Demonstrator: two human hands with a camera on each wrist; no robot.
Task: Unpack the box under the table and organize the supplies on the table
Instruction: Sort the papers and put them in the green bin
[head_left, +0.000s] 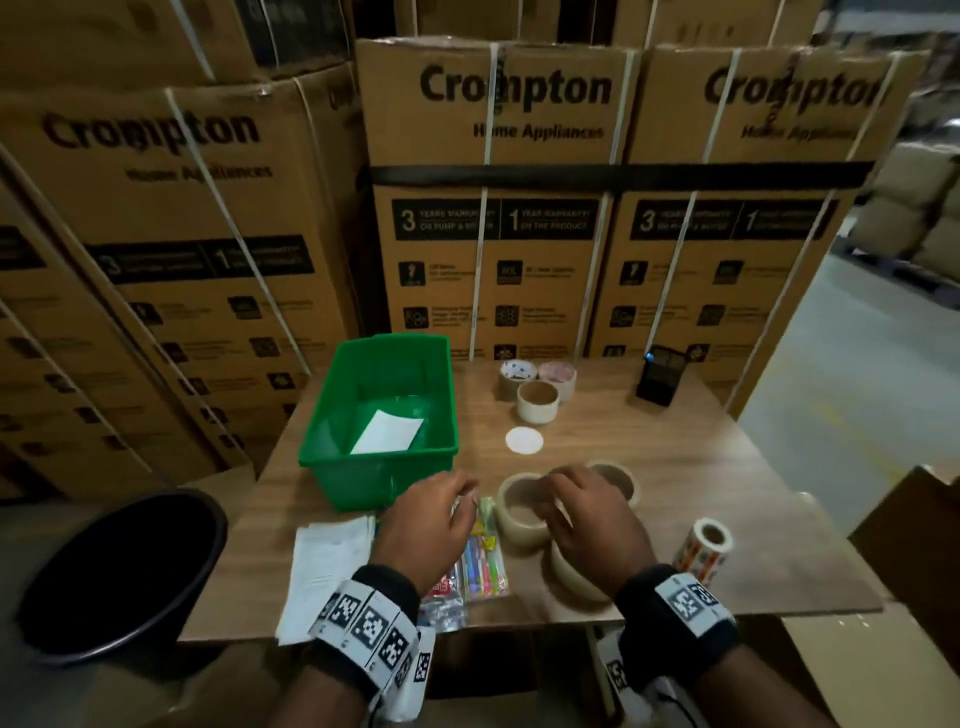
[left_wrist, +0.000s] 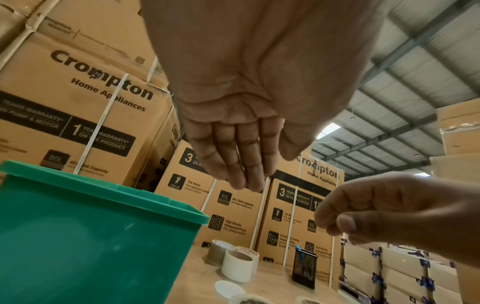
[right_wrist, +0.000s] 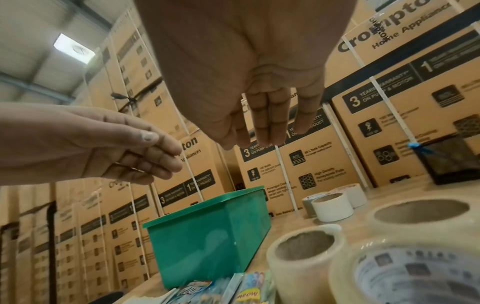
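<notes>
A: Nearest the bottom of the head view, what were the hands doing?

B: The left hand (head_left: 423, 519) hovered flat over the pen packets (head_left: 480, 561), fingers straight, holding nothing. The right hand (head_left: 587, 514) hung over the clear tape rolls (head_left: 522, 512), fingers relaxed and also holding nothing; both wrist views showed bare palms.

A: And the box from under the table?

B: Not visible. Only its supplies were spread out on the table (head_left: 727, 493).

A: So the step looked like sorting the near clutter?

B: Probably. I'd have gripped one tape roll across its outer wall rather than hooking the core, lifted it straight up, and set it by the grouped rolls (head_left: 537, 387) at centre frame. The three near rolls sat touching or nearly so, so dragging one could have nudged its neighbours.

A: Any edges to mind?

B: The sticker roll (head_left: 704, 551) stood at lower right near the table's right edge, and a roll beneath the right wrist lay close to the front edge. The paper stack (head_left: 327, 566) at lower left reached the front edge too.

A: Free room?

B: Bare wood lay mid-frame round the white disc (head_left: 524, 440), and more to the right before the black mesh holder (head_left: 660, 374). The green bin (head_left: 332, 426), left of centre, held just one slip of paper.
</notes>
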